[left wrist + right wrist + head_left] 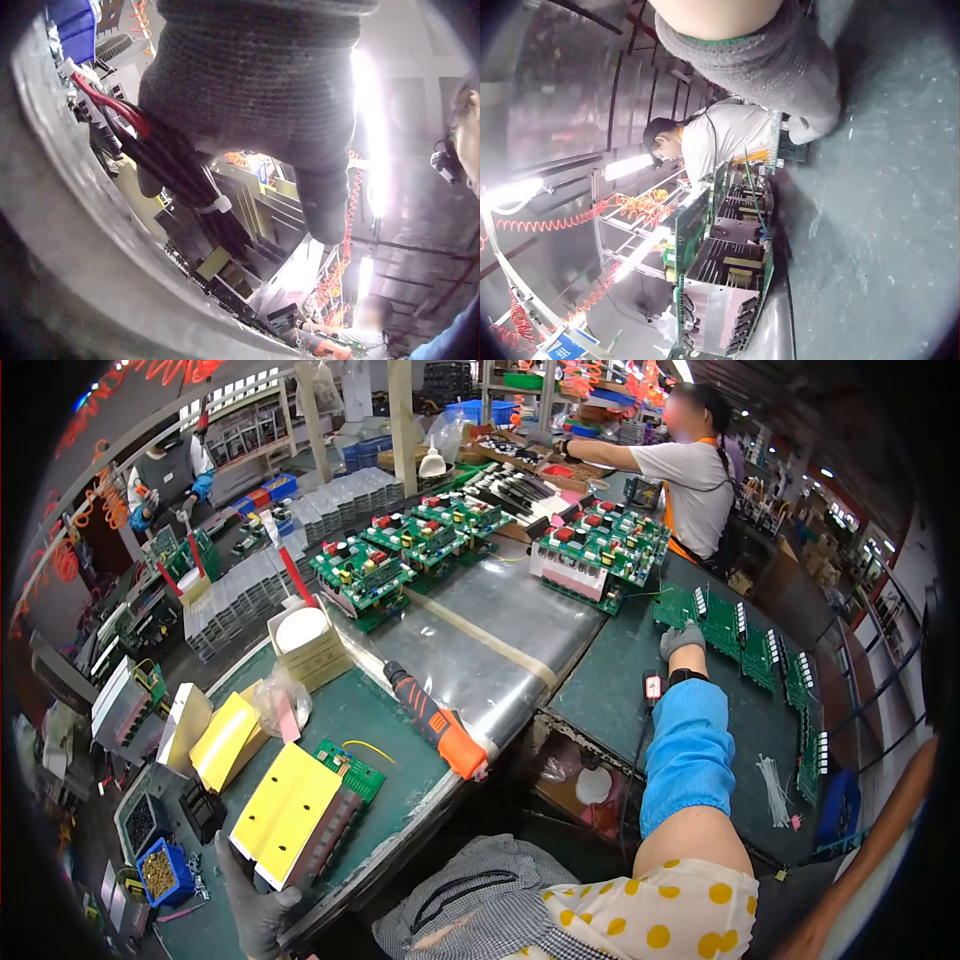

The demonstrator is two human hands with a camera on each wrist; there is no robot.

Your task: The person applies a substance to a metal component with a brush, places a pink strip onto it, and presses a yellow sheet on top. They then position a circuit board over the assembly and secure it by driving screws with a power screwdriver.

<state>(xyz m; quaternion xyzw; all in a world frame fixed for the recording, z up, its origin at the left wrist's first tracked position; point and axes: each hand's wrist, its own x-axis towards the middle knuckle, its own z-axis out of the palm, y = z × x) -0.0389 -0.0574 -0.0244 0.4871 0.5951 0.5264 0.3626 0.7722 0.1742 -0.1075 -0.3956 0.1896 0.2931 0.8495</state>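
Note:
My left hand (pixel 255 905), in a grey knit glove, is at the near left corner of a finned unit topped with a yellow sheet (pixel 290 810). Its thumb and fingers are spread, and a bundle of black cables (pixel 180 169) with red wires passes close under it in the left wrist view. The right hand (pixel 683 642), gloved too, reaches far forward with curled fingers at the near edge of a green circuit board (pixel 680 607). That board lies at the head of a row of similar boards (pixel 755 655) carrying white parts.
An orange and black power screwdriver (pixel 435 720) lies along the bench edge. Assembled green units (pixel 600 545) stand by the shiny conveyor (pixel 490 620). White cable ties (pixel 772 790) lie at the right. A blue bin of screws (pixel 160 870) is at the left. Another person (pixel 690 480) works opposite.

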